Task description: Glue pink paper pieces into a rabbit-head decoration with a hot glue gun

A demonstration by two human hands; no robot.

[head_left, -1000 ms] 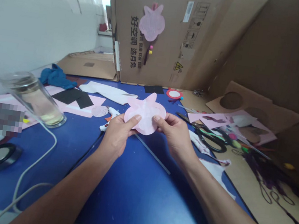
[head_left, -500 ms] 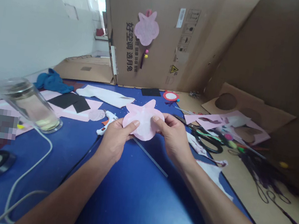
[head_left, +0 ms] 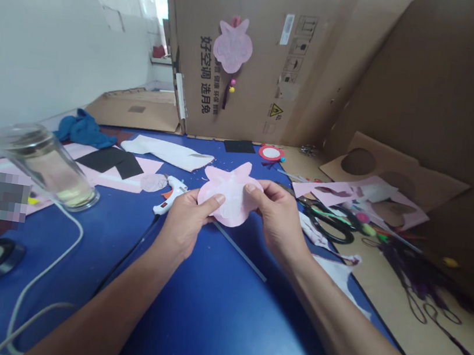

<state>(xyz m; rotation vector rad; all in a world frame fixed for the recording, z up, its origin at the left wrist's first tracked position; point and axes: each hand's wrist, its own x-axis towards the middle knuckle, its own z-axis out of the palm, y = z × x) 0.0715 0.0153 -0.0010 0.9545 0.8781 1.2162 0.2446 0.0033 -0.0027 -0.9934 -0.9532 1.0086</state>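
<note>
pink cutout (head_left: 232,201) partly thumb-covered, forearms (head_left: 344,310) cut off

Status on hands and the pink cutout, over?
Left hand and right hand both gripping pink cutout. Cutout held above blue table. White glue gun near left hand.

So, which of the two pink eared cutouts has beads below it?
The pink cutout against the upright cardboard: a pink bead and a yellow bead show below it. The other cutout, held by left hand and right hand, shows none.
</note>
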